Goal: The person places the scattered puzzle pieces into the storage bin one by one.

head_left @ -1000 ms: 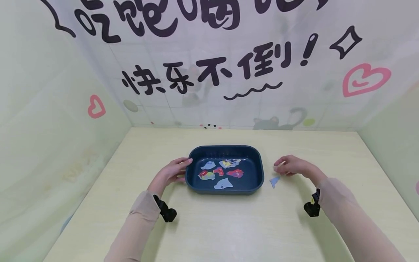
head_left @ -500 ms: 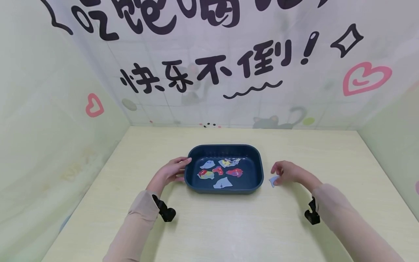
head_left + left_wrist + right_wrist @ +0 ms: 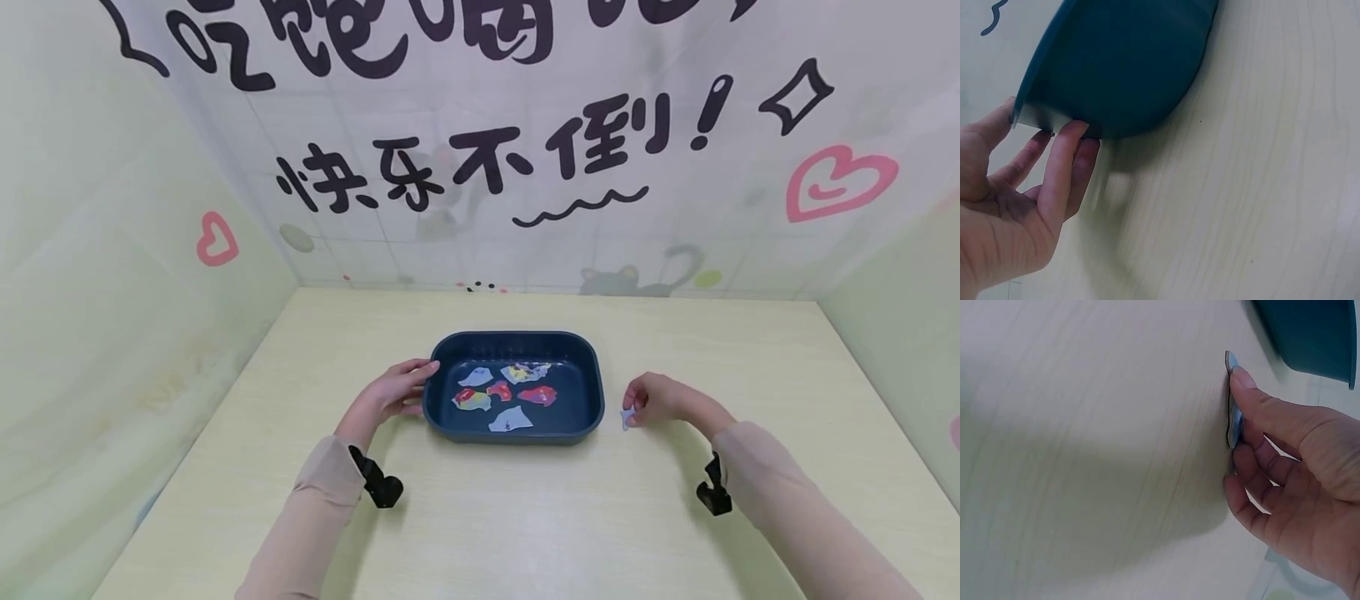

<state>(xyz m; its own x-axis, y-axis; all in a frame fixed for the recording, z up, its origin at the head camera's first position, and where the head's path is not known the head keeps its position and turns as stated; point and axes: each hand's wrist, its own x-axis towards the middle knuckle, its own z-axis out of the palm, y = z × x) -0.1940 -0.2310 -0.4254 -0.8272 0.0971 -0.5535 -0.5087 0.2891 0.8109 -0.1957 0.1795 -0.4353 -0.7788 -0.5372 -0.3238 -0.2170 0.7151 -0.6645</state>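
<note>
A dark blue rectangular tray point(image 3: 517, 438) with rounded corners stands on the table. My left hand point(image 3: 390, 392) holds its left end; in the left wrist view the thumb is at the rim and the fingers point(image 3: 1063, 169) lie against the outer wall. To the right of the tray, my right hand point(image 3: 657, 398) pinches a small light blue irregular piece point(image 3: 627, 419) between thumb and fingers. The right wrist view shows this piece point(image 3: 1232, 415) nearly edge-on, tipped up close over the tabletop, with a thin dark edge.
Inside the tray lie several flat irregular pieces: light blue ones point(image 3: 512, 419), a red-pink one point(image 3: 538, 396), and a yellow-and-white one point(image 3: 525, 372). The pale wooden table point(image 3: 495, 517) is enclosed by printed fabric walls point(image 3: 480, 250) at the back and sides.
My right hand has come down and slightly left onto the light blue piece, and now pinches it and tips it up. My left hand and the tray have stayed in place.
</note>
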